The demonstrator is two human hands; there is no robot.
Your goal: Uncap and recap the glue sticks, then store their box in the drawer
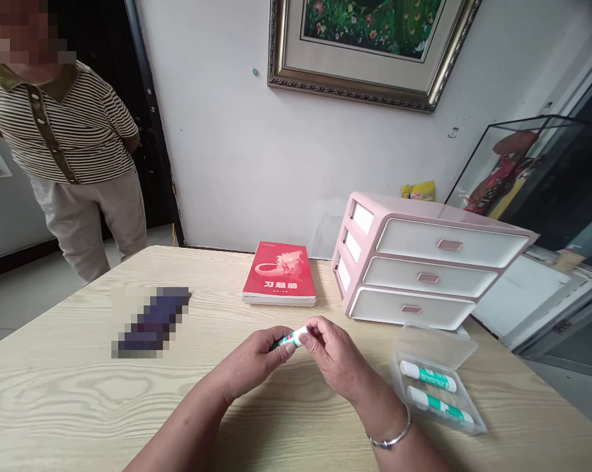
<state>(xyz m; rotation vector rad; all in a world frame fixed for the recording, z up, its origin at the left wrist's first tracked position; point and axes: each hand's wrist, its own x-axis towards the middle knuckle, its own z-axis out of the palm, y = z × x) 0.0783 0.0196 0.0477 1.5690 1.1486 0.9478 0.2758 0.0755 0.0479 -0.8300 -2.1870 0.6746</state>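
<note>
Between my two hands is a glue stick, white with green and red print, held tilted above the table. My left hand wraps round its left part, thumb on top. The fingers of my right hand pinch its white right end. Right of my hands stands a clear plastic box with its lid raised. Inside it lie two more white and green sticks, an upper one and a lower one. A silver bangle circles my right wrist.
A red book lies beyond my hands. A pink and white drawer unit stands at the back right of the wooden table. A blurred dark object lies left. A person in a striped shirt stands at the far left.
</note>
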